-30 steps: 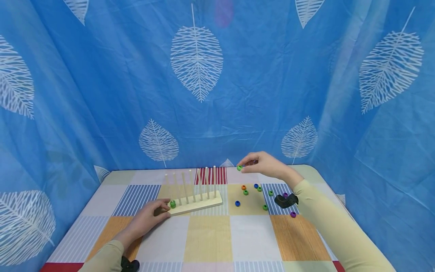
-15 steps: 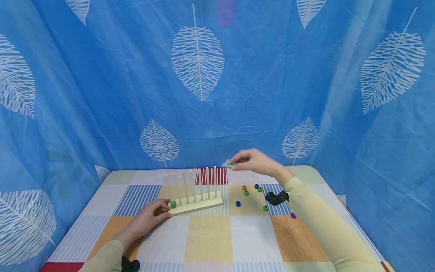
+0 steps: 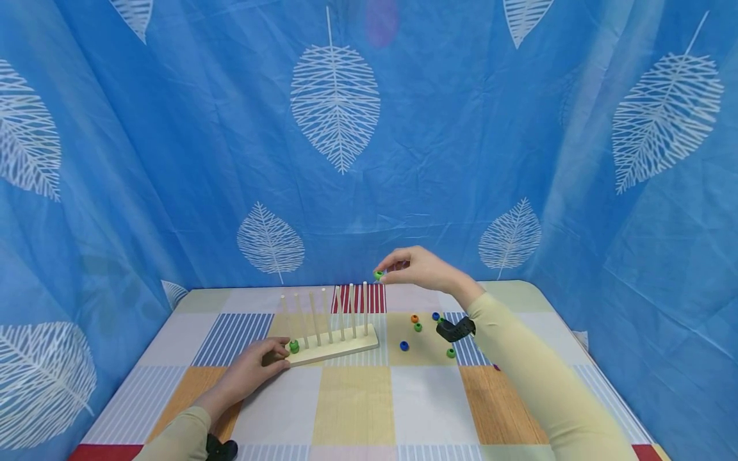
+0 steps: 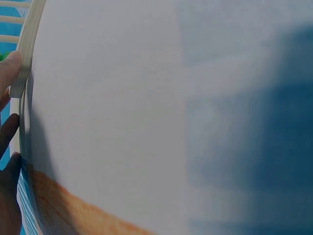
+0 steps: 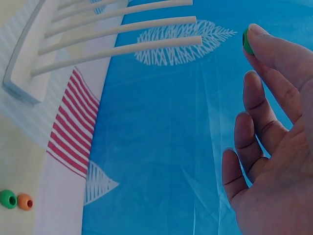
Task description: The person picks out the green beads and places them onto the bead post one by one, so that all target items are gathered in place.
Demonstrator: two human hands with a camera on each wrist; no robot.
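My right hand (image 3: 423, 267) pinches a green bead (image 3: 378, 275) between thumb and index finger, in the air just right of the pegs' tops. In the right wrist view that green bead (image 5: 247, 42) sits at the fingertips, the other fingers loosely bent. A pale wooden peg board (image 3: 346, 346) with a row of several upright pegs stands on the table. My left hand (image 3: 254, 366) grips its left end; in the left wrist view the thumb (image 4: 10, 68) lies against the board's end (image 4: 23, 73). Green beads (image 3: 294, 346) sit on the leftmost peg; the other pegs are bare.
Loose beads lie right of the board: orange (image 3: 414, 318), blue (image 3: 404, 346), another blue (image 3: 435, 315), green (image 3: 418, 327) and green (image 3: 451, 353). A purple bead (image 3: 496, 367) is mostly behind the right sleeve. Blue leaf-patterned curtain (image 3: 369, 211) surrounds the checked tablecloth (image 3: 352, 403).
My right hand has moved left and slightly up with the green bead, toward the pegs. Its forearm now covers some purple beads. My left hand and the board have stayed put.
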